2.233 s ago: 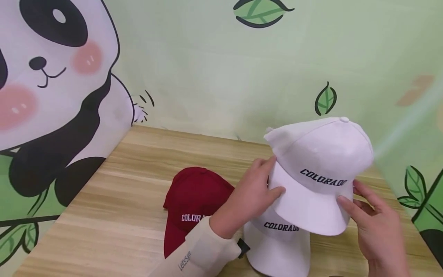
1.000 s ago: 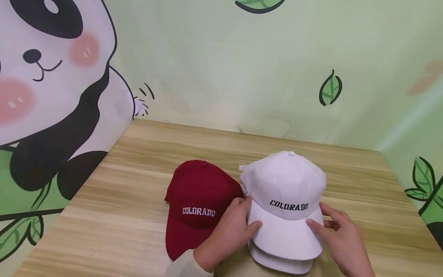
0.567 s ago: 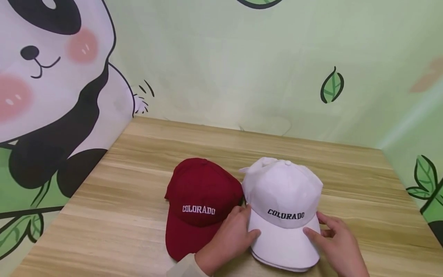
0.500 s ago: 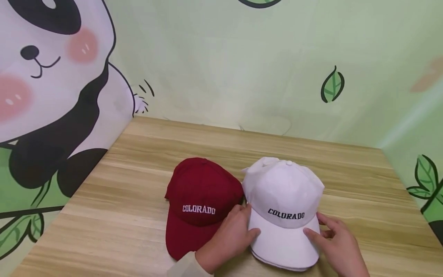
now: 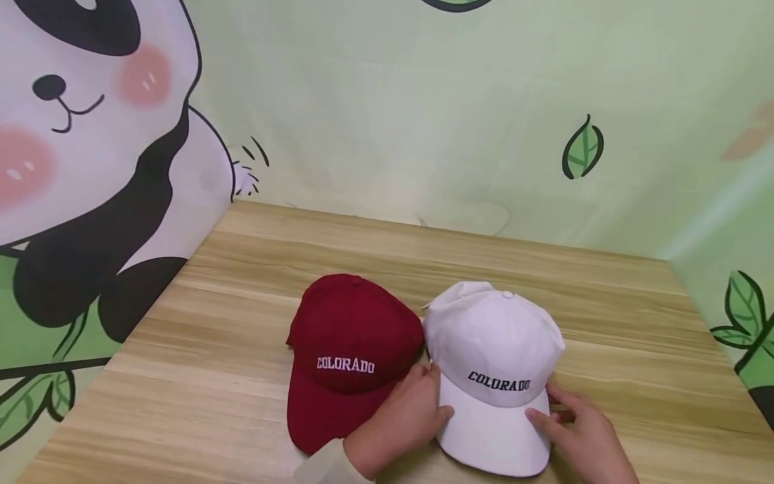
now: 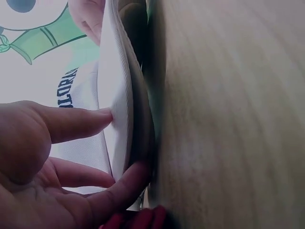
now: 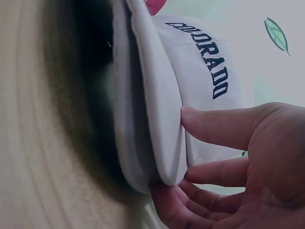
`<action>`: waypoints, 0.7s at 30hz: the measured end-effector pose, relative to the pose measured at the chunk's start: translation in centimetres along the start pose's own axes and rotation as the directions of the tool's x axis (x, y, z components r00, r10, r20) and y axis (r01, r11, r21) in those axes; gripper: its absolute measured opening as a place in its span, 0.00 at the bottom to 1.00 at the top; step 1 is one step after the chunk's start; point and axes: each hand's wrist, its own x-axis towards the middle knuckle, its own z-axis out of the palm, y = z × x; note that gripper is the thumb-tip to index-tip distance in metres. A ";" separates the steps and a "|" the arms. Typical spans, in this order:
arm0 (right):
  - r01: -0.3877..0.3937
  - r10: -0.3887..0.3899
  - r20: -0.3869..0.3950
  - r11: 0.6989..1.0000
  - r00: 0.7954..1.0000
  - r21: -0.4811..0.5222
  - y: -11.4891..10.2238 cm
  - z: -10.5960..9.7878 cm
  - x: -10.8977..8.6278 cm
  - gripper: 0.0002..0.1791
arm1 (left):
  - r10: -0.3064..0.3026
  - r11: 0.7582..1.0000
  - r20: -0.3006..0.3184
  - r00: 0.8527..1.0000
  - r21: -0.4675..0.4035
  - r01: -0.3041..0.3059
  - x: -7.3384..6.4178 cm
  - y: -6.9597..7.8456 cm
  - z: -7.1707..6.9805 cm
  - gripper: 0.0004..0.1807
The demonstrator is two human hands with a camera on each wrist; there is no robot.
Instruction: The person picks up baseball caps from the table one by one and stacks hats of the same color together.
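Observation:
A white baseball cap (image 5: 492,343) with dark COLORADO lettering sits on a second white cap, whose brim (image 7: 126,138) shows beneath the upper one in the right wrist view. My left hand (image 5: 402,417) pinches the left edge of the brim, thumb on top and fingers below. At the right edge, my right hand (image 5: 583,430) grips the brim the same way, with its thumb (image 7: 214,126) on the upper face. A dark red cap (image 5: 353,319) with white COLORADO lettering lies just left, partly behind my left hand. The lower cap's crown is hidden.
The caps stand near the front of a wood-grain table (image 5: 199,349). Behind it rises a pale green backdrop (image 5: 387,121) with leaves and a large panda (image 5: 91,154) at left.
Both hands have lowered the upper white cap over the other white cap, and its brim has come down onto the lower brim. Lately the stack has shifted slightly toward me. The red cap stays put.

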 end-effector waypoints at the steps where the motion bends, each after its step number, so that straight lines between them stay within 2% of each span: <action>1: 0.008 -0.008 0.001 1.000 1.000 -0.003 0.0 0.1 0.0 0.40 | -0.004 1.000 0.002 1.000 -0.001 0.004 0.0 0.0 0.0 0.36; 6: 0.034 -0.034 0.000 0.999 0.999 -0.030 0.1 0.3 -0.2 0.40 | 0.003 1.000 -0.008 1.000 0.010 -0.003 -0.3 -0.1 0.0 0.36; 12: 0.060 -0.060 -0.012 0.997 0.998 -0.041 0.2 0.3 -0.3 0.38 | 0.005 1.000 -0.014 1.000 -0.019 -0.006 -0.4 -0.1 0.3 0.35; 21: 0.053 -0.053 -0.004 0.998 0.999 -0.037 0.2 0.3 -0.3 0.39 | 0.002 1.000 -0.020 1.000 -0.003 -0.002 -0.7 0.1 0.2 0.35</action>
